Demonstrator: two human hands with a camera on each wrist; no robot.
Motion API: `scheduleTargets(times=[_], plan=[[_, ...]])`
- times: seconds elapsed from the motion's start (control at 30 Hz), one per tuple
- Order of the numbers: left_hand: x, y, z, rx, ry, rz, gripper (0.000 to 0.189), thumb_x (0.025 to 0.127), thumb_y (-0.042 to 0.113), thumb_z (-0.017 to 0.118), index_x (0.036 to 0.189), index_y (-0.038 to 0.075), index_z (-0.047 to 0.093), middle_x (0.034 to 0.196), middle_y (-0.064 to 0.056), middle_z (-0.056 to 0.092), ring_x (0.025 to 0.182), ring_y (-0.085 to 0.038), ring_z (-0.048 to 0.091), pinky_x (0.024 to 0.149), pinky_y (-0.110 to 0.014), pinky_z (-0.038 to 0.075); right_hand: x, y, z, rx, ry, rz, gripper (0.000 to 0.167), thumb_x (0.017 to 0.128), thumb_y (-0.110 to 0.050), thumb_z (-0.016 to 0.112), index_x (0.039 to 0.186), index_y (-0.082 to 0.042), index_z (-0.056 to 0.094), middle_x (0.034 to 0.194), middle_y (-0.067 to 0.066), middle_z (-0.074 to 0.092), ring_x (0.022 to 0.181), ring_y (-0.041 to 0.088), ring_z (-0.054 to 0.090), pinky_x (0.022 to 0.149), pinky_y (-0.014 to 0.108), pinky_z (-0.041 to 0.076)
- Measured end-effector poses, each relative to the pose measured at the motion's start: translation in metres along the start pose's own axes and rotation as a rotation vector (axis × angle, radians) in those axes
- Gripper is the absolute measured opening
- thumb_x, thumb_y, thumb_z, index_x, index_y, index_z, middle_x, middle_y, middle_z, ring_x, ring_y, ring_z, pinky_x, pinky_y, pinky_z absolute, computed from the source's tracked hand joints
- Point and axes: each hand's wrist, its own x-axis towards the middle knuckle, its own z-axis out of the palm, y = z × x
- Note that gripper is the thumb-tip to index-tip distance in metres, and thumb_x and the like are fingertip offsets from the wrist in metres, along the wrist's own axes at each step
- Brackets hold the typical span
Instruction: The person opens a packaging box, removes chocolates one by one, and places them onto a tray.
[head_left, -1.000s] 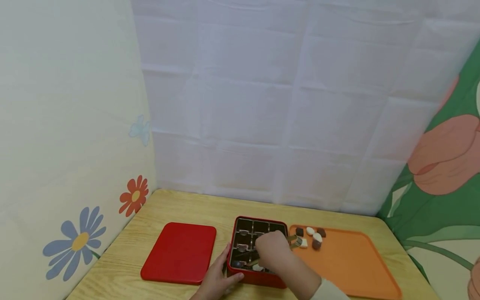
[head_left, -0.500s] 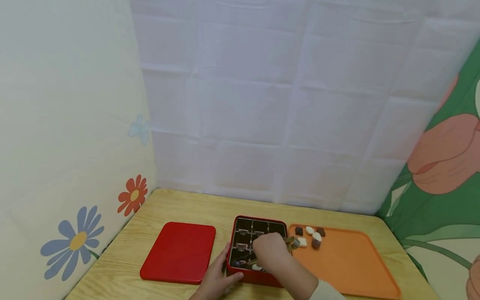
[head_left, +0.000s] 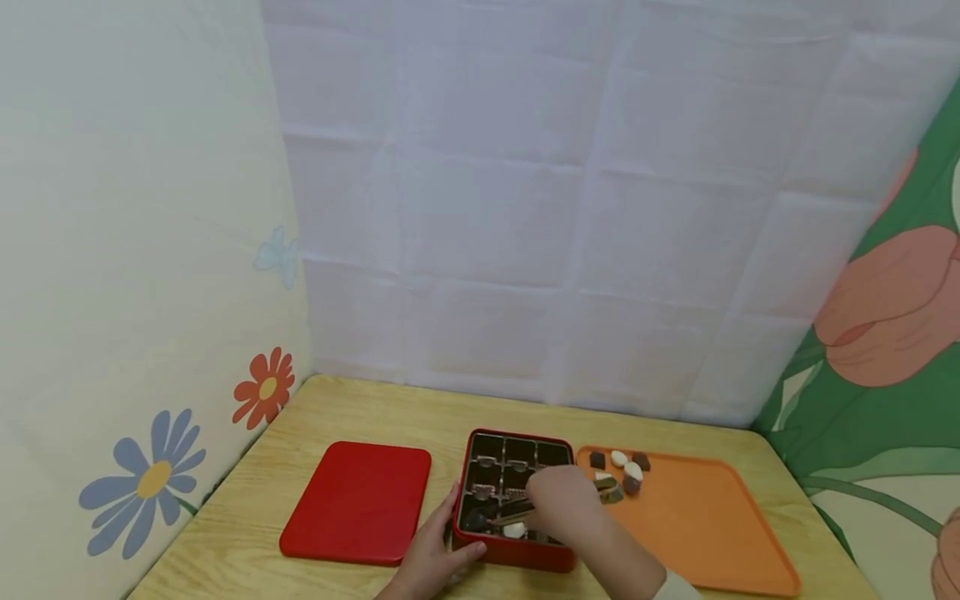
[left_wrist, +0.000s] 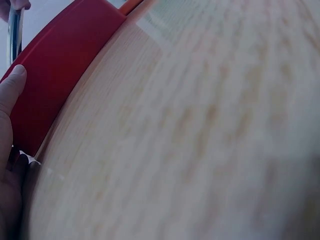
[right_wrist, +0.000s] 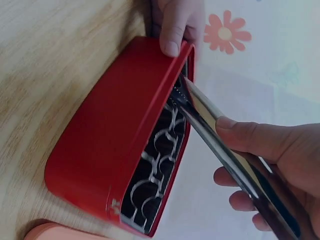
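A red box (head_left: 525, 553) with a black divided insert stands at the middle of the table. My left hand (head_left: 435, 554) grips its front left corner, thumb on the front wall and fingers along the left side. My right hand (head_left: 566, 500) holds metal tongs (right_wrist: 220, 145), their tips down in the front left compartment. There a dark round piece (head_left: 476, 520) lies at the tips; whether they touch it I cannot tell. Beside it, in the front row, is a white piece (head_left: 514, 530). The right hand hides part of the box's right side.
An orange tray (head_left: 697, 533) lies to the right of the box, with several small brown and white chocolate-like pieces (head_left: 633, 472) near its back left corner. A flat red lid (head_left: 356, 504) rests on the left. A white cloth (head_left: 480, 208) hangs behind the table.
My right hand has shifted slightly right with the tongs, and the white piece in the front row shows more fully. The left hand has stayed at the box's corner.
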Motion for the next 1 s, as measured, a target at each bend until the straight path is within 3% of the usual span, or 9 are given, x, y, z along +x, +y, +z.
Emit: scheduleTargets(times=[0.17, 0.27, 0.5, 0.7, 1.0], plan=[[0.000, 0.000, 0.001, 0.002, 0.009, 0.027, 0.106, 0.077, 0.043, 0.080, 0.156, 0.005, 0.021, 0.158, -0.025, 0.027, 0.144, -0.049, 0.025, 0.113, -0.066, 0.026, -0.009, 0.016, -0.004, 0.136, 0.019, 0.003, 0.015, 0.078, -0.033, 0.081, 0.077, -0.019, 0.075, 0.067, -0.007, 0.066, 0.050, 0.005, 0.048, 0.045, 0.023, 0.039], [0.000, 0.000, 0.001, -0.005, 0.008, 0.033, 0.106, 0.078, 0.043, 0.080, 0.156, 0.003, 0.021, 0.158, -0.025, 0.026, 0.145, -0.049, 0.024, 0.114, -0.066, 0.025, -0.016, 0.026, -0.005, 0.182, 0.059, -0.002, 0.015, 0.078, -0.033, 0.081, 0.080, -0.019, 0.076, 0.067, -0.008, 0.067, 0.049, 0.004, 0.047, 0.044, 0.023, 0.036], [0.000, 0.001, 0.000, -0.030, -0.002, 0.032, 0.106, 0.078, 0.043, 0.080, 0.156, 0.003, 0.020, 0.159, -0.025, 0.025, 0.145, -0.049, 0.023, 0.113, -0.067, 0.024, -0.029, 0.044, -0.008, 0.264, 0.070, 0.063, 0.033, 0.080, -0.035, 0.079, 0.105, -0.015, 0.077, 0.096, -0.002, 0.076, 0.073, 0.012, 0.067, 0.058, 0.031, 0.054], [-0.001, 0.001, 0.000, -0.039, 0.005, 0.052, 0.106, 0.078, 0.042, 0.080, 0.156, 0.002, 0.020, 0.158, -0.026, 0.026, 0.145, -0.050, 0.022, 0.113, -0.067, 0.025, -0.042, 0.060, -0.004, 0.327, 0.093, 0.140, 0.029, 0.078, -0.033, 0.079, 0.103, -0.018, 0.076, 0.097, -0.002, 0.076, 0.071, 0.011, 0.066, 0.058, 0.031, 0.053], [-0.002, 0.001, -0.001, -0.037, 0.000, 0.010, 0.108, 0.077, 0.045, 0.080, 0.157, 0.004, 0.019, 0.159, -0.025, 0.025, 0.145, -0.049, 0.022, 0.113, -0.067, 0.024, -0.060, 0.088, 0.012, 0.394, 0.096, 0.291, 0.039, 0.077, -0.040, 0.078, 0.109, -0.019, 0.076, 0.101, -0.001, 0.076, 0.079, 0.016, 0.069, 0.061, 0.035, 0.055]])
